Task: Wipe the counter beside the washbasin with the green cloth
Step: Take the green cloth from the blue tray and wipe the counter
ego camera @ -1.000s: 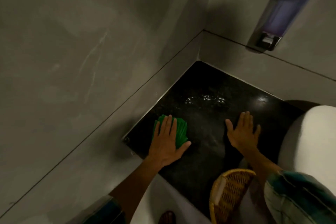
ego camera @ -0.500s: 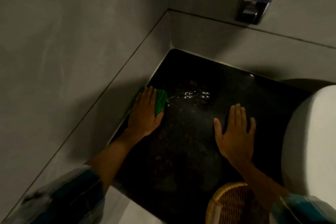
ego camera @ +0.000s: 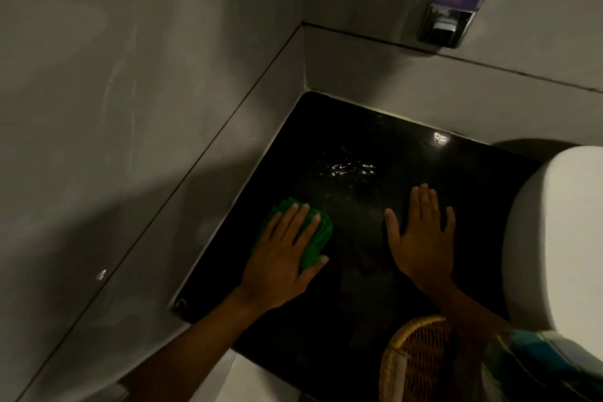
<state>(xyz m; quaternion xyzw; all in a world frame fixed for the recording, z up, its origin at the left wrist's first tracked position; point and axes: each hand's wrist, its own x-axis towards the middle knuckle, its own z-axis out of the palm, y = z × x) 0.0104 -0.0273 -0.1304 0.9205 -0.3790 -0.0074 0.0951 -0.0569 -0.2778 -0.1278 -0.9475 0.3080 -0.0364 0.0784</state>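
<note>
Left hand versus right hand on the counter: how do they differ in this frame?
The left hand presses on the green cloth; the right hand lies bare on the counter. The left hand sits near the wall side, the right nearer the washbasin. Left fingers angle up and right; right fingers point about straight up. Both are flat, palm down, fingers extended.

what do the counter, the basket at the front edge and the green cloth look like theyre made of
Counter: dark polished stone, perhaps granite; it mirrors bright glints and looks faintly speckled.
Basket: woven wicker or cane, yellow-brown, with a plaited rim and open weave.
Green cloth: soft fabric, possibly microfibre; it bunches into folds under the left hand.
</note>
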